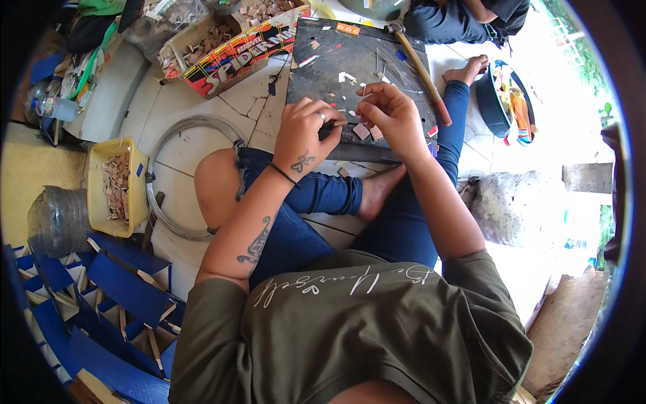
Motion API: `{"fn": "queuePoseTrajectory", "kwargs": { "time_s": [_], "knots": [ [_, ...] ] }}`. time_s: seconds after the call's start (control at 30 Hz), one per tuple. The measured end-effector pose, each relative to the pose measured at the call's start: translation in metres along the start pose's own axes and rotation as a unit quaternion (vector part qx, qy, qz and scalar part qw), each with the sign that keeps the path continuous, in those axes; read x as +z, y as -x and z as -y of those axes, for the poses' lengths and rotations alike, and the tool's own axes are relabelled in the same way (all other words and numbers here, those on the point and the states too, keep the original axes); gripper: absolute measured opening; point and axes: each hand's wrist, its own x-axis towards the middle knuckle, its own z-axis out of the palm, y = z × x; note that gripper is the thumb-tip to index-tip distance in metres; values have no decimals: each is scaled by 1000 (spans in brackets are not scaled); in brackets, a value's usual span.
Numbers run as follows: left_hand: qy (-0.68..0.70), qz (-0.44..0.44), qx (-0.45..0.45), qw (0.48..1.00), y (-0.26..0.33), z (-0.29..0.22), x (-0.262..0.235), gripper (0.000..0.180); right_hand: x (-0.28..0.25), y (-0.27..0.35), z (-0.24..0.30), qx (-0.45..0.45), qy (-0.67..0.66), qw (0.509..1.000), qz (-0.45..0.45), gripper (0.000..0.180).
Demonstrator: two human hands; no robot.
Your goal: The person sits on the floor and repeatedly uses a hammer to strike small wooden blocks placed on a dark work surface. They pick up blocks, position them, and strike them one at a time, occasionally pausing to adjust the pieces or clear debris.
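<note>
The person sits on the tiled floor (195, 151) with a dark work board (350, 47) lying at twelve o'clock from the knees. Both hands meet over the board's near edge. The left hand (303, 138) has its grip curled shut, fingertips pressed on a small dark piece (334, 126) at its three o'clock side. The right hand (393, 114) has its grip pinched together on a thin wire (369, 94) that rises toward twelve o'clock from the fingers; whether the wire also touches the dark piece cannot be told. Small pink and pale chips (361, 131) lie on the board just beneath the two hands, between them at six o'clock. A hammer (420, 67) lies on the board at one o'clock from the right hand, well apart. At nine o'clock from the left hand a coil of wire (165, 161) rests on the floor, and beyond it a yellow tray (94, 168) of wooden bits.
</note>
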Motion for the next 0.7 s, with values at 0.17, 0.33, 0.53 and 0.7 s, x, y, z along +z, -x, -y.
{"fn": "queuePoseTrajectory", "kwargs": {
  "time_s": [0.17, 0.33, 0.53, 0.7],
  "knots": [
    [99, -26, -106, 989, 1, -7, 3, 19, -3, 3, -1, 1, 22, 1000, -22, 8],
    [16, -23, -46, 999, -1, -7, 4, 18, -5, 5, -4, -13, 15, 999, -25, 9],
    [166, -32, -129, 977, 1, -7, 13, 19, -3, 4, -8, -47, 55, 996, -44, 9],
    [11, -54, -70, 996, 7, -11, 13, 15, 1, 6, -8, -70, 114, 990, -52, 9]
  ]
}}
